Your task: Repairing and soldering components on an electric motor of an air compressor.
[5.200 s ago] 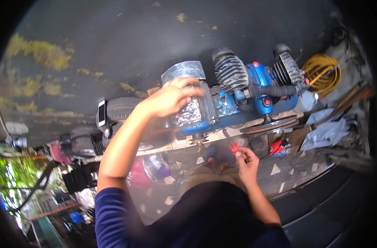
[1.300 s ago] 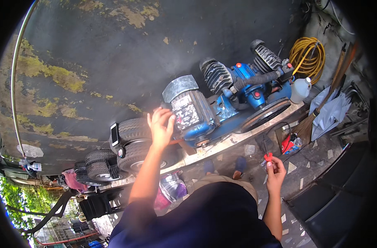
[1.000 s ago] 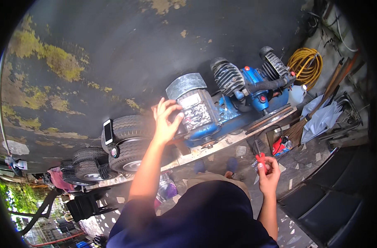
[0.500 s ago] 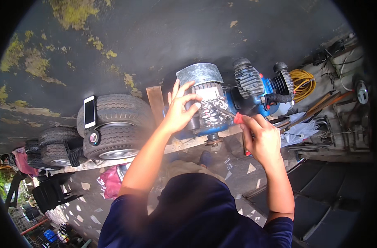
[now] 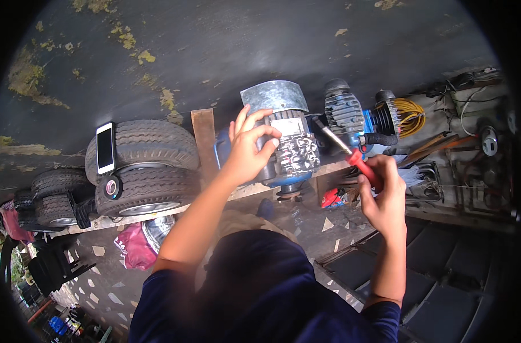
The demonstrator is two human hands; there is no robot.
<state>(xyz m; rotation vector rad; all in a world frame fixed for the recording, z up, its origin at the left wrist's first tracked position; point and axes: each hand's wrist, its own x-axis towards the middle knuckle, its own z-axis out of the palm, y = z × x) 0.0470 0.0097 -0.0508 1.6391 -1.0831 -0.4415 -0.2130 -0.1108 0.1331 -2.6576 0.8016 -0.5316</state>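
A blue electric motor (image 5: 289, 182) stands on a wooden shelf in front of me. Crinkled silver foil (image 5: 297, 153) covers the box on its side, below a pale label plate (image 5: 288, 127). A curved grey sheet-metal cover (image 5: 275, 95) rises behind it. My left hand (image 5: 250, 147) is at the motor's left side, thumb and index tips pinched close together beside the plate; whatever lies between them is too small to make out. Right of the motor, my right hand (image 5: 382, 191) grips a screwdriver (image 5: 358, 162) by its red handle, the metal shaft angled up and left, apart from the foil.
A blue compressor pump (image 5: 346, 114) with finned cylinders sits to the right, near a coiled yellow hose (image 5: 409, 119). Tires (image 5: 149, 186) line the shelf on the left, with a white phone (image 5: 105, 148) and a tape roll (image 5: 111, 187) against them. A wooden board (image 5: 203, 140) leans behind.
My right hand has drawn the screwdriver back from the foil-covered box, toward the right, so its shaft now shows clear of it. My left hand keeps its pinch beside the plate.
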